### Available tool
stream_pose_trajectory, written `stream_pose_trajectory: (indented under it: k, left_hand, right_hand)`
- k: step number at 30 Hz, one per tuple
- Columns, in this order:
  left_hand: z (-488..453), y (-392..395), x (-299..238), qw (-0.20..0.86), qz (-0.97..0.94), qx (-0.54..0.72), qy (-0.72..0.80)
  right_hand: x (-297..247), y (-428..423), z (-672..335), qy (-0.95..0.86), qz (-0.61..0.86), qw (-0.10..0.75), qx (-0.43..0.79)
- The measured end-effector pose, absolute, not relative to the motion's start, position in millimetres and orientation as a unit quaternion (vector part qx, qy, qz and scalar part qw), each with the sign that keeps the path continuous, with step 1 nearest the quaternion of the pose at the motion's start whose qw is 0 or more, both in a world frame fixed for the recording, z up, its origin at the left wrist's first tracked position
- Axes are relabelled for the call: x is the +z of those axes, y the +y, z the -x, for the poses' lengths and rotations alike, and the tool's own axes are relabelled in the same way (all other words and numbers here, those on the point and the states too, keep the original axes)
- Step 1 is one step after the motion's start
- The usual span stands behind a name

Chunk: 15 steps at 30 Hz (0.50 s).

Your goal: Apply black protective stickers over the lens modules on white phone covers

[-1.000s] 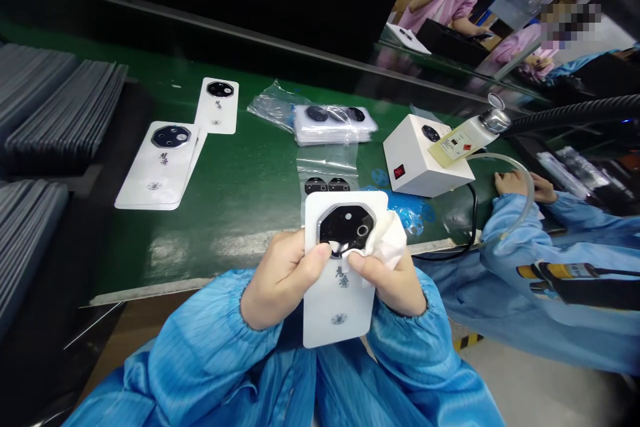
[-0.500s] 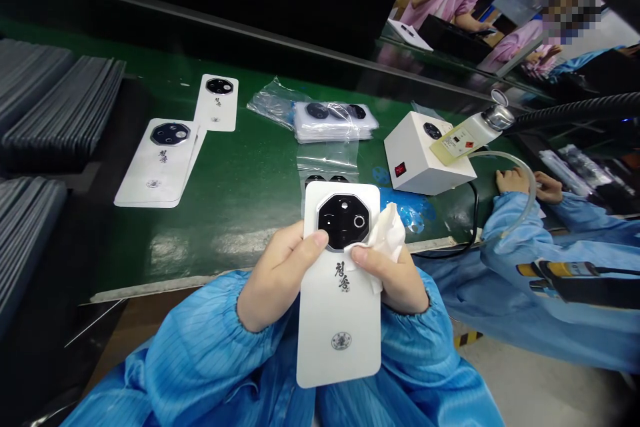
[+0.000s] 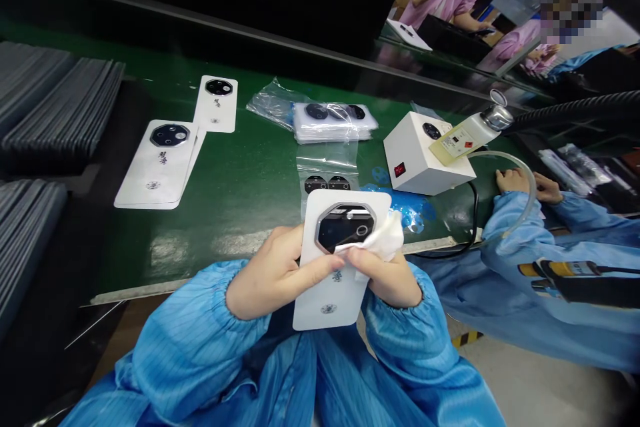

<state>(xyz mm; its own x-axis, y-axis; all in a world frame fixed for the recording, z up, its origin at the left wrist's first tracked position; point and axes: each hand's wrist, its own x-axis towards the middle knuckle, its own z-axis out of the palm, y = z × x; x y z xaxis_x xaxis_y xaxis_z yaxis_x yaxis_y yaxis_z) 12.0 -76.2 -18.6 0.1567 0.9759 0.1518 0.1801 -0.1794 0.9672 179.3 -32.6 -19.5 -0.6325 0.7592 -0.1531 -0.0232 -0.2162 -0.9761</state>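
My left hand (image 3: 273,273) grips a white phone back cover (image 3: 330,293) by its left edge, thumb laid across the front below the black octagonal camera module (image 3: 345,227). My right hand (image 3: 385,277) pinches a white wiping cloth (image 3: 383,238) and presses it against the lower right edge of the camera module. The cover is held above my lap, just in front of the green conveyor belt (image 3: 240,180), tilted back away from me.
Two more white covers (image 3: 160,163) (image 3: 216,105) lie on the belt at left. A bagged stack of covers (image 3: 333,121) and a small bag of lens parts (image 3: 327,177) sit mid-belt. A white box with a red switch (image 3: 425,153) stands right. A co-worker's hand (image 3: 520,181) rests beyond it. Dark trays (image 3: 55,113) stack at far left.
The cover was raised flat toward me half a second ago and is now lowered and tilted back. The cloth has moved back onto the camera module's lower right edge.
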Motion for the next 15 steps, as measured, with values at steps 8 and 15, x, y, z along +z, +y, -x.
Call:
stream_pose_trajectory:
  k: [8,15]
  left_hand:
    - [-11.3,-79.5,-20.9,0.382,-0.640,0.464,0.479]
    - [-14.4,-80.6,-19.2,0.333,-0.647,0.474,0.495]
  right_hand:
    - [-17.6,-34.5,-178.0,-0.597,0.307,0.314,0.671]
    - [-19.3,-33.7,-175.5,-0.615,0.328,0.352,0.624]
